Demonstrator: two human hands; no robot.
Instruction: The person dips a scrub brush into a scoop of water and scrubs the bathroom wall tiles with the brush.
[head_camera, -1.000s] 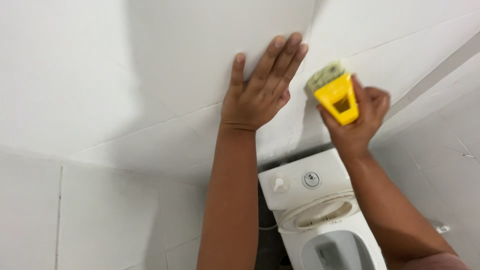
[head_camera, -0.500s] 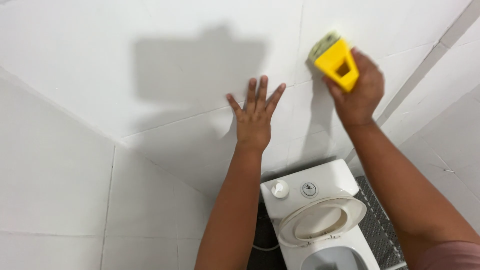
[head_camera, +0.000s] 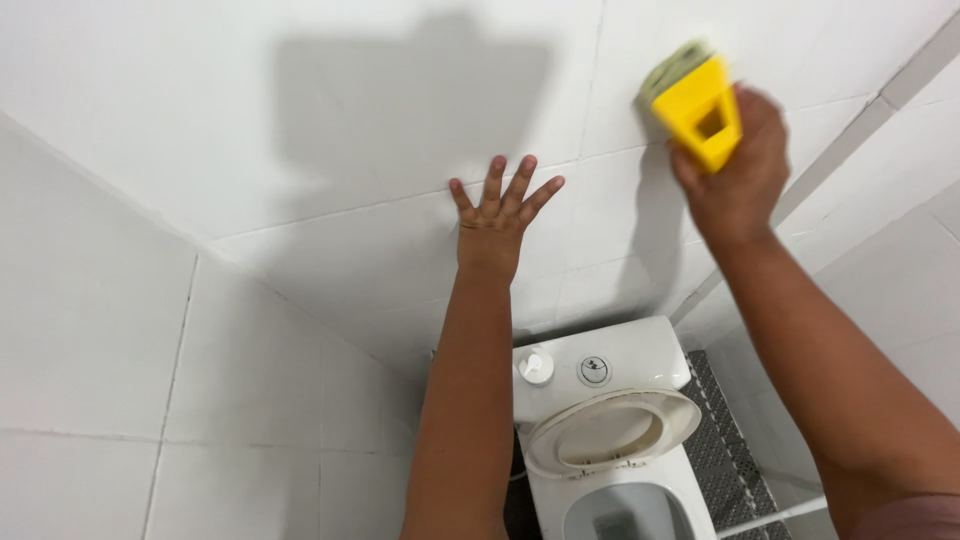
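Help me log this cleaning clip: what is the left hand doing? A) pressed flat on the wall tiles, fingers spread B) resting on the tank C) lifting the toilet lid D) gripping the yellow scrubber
A: the left hand lies open on the wall tiles, while the right hand holds the yellow scrubber.

Two bare forearms, ringless left hand (head_camera: 497, 225), right hand (head_camera: 735, 175), reddish sleeve edge at right.

1. A single head-worn camera looks forward and down at a white tiled wall (head_camera: 330, 130), close enough for both arms to reach it
2. The right hand (head_camera: 738, 170) grips a yellow scrubber (head_camera: 700, 105) at upper right; the left hand (head_camera: 497, 222) lies left of and below that grip
3. The toilet (head_camera: 610, 430) sits far beneath the grip, at the lower edge
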